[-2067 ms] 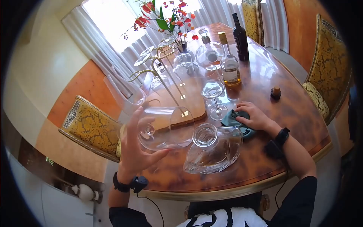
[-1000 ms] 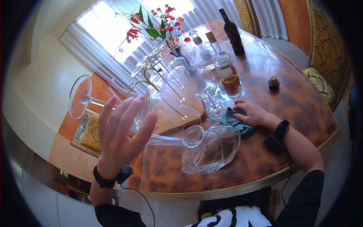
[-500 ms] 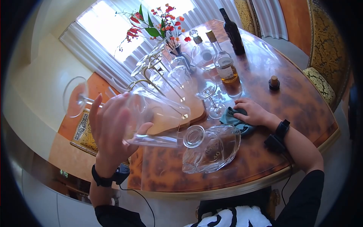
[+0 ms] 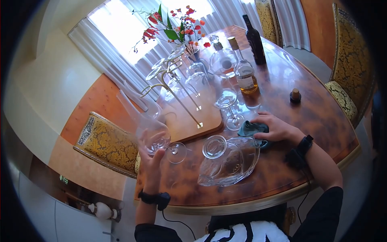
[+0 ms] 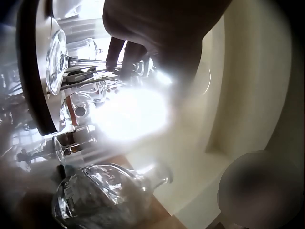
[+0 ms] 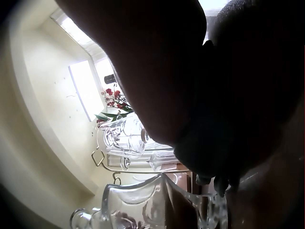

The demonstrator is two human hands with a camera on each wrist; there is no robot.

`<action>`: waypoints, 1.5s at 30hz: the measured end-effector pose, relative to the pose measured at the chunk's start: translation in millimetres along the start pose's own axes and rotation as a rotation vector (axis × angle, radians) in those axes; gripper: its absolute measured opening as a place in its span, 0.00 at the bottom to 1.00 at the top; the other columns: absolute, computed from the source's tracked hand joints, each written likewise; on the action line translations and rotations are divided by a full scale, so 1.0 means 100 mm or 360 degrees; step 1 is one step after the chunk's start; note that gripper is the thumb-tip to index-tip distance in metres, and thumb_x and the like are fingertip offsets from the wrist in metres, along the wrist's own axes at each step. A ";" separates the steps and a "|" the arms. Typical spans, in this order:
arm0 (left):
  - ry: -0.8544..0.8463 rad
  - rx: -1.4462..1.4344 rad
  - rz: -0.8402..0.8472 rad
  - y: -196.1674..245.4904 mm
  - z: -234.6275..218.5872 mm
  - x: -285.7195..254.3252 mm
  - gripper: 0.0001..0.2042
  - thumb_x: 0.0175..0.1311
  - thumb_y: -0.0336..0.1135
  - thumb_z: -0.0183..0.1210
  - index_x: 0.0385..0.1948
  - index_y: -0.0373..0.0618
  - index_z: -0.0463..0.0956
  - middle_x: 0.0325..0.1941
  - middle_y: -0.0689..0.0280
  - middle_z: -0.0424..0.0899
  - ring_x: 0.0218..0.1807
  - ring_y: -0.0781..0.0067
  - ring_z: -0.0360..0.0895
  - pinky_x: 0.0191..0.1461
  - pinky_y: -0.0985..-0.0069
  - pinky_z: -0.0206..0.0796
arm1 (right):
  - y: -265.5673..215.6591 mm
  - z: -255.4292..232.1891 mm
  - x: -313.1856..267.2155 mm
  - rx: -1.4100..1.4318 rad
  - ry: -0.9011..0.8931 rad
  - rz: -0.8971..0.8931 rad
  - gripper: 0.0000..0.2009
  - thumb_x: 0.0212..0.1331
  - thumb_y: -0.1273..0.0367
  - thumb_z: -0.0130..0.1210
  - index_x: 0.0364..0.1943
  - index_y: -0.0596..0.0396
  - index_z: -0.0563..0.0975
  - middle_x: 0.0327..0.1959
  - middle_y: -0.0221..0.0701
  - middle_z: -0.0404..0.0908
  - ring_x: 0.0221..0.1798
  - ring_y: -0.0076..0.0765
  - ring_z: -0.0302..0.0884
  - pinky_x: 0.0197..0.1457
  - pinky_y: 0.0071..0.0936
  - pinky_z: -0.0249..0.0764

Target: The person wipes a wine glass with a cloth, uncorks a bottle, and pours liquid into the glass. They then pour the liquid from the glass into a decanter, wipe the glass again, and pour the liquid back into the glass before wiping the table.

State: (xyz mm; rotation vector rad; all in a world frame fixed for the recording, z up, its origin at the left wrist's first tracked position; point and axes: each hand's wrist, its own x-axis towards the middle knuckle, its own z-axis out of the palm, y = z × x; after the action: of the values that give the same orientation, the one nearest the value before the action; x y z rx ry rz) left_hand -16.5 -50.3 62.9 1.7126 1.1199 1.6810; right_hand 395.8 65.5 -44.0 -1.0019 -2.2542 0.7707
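In the head view, the left hand (image 4: 152, 161) grips a clear stemmed glass (image 4: 157, 142) around its bowl. The glass is tilted, its foot (image 4: 176, 153) pointing right and its bowl leaning up-left. The right hand (image 4: 278, 128) holds a bunched teal cloth (image 4: 252, 128) against the table, thumb and fingers around it. Between the hands stands a clear faceted decanter (image 4: 231, 167), its round mouth (image 4: 214, 147) facing up. In the left wrist view the glass foot (image 5: 56, 62) shows beyond dark fingers. The right wrist view shows the right hand (image 6: 186, 95) in shadow.
A wooden board (image 4: 189, 111) bears a brass rack (image 4: 171, 86) with hanging glasses. Right of it are an upright stemmed glass (image 4: 226, 99), an amber-filled bottle (image 4: 246, 76), a stoppered decanter (image 4: 221, 60), a dark bottle (image 4: 254, 42) and a stopper (image 4: 295, 96). Chairs surround the table (image 4: 310, 145).
The left hand has turned the glass over: its foot, earlier far left, now points right near the table, and its bowl leans up-left. The right hand stays at the cloth.
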 end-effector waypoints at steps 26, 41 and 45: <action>-0.0068 -0.0554 -0.0323 -0.61 0.15 -0.07 0.49 0.56 0.48 0.75 0.71 0.35 0.49 0.58 0.49 0.77 0.56 0.61 0.81 0.61 0.69 0.74 | -0.35 -0.26 -0.07 0.0246 0.0434 0.0002 0.17 0.56 0.75 0.60 0.51 0.59 0.80 0.47 0.36 0.84 0.49 0.33 0.83 0.55 0.28 0.76; -0.0077 -0.0560 -0.0278 -0.72 0.05 -0.08 0.45 0.58 0.38 0.73 0.72 0.38 0.49 0.56 0.52 0.79 0.55 0.64 0.82 0.61 0.70 0.72 | -2.12 0.00 0.31 -0.0614 0.0049 -0.1114 0.25 0.51 0.68 0.67 0.56 0.55 0.78 0.55 0.39 0.82 0.62 0.49 0.78 0.68 0.53 0.73; -0.0053 -0.0552 -0.0310 -0.71 0.05 -0.10 0.44 0.60 0.38 0.72 0.72 0.38 0.50 0.57 0.52 0.80 0.55 0.66 0.82 0.61 0.71 0.72 | -1.99 0.17 0.30 -0.0534 0.0254 -0.1119 0.22 0.52 0.65 0.69 0.53 0.55 0.81 0.53 0.39 0.84 0.58 0.47 0.82 0.68 0.50 0.74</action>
State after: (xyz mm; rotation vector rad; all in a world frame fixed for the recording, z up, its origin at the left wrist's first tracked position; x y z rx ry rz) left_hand -25.7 -18.4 -1.3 1.3655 0.8859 1.6088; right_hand 273.9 -26.4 88.4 -0.3195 -2.3925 0.0111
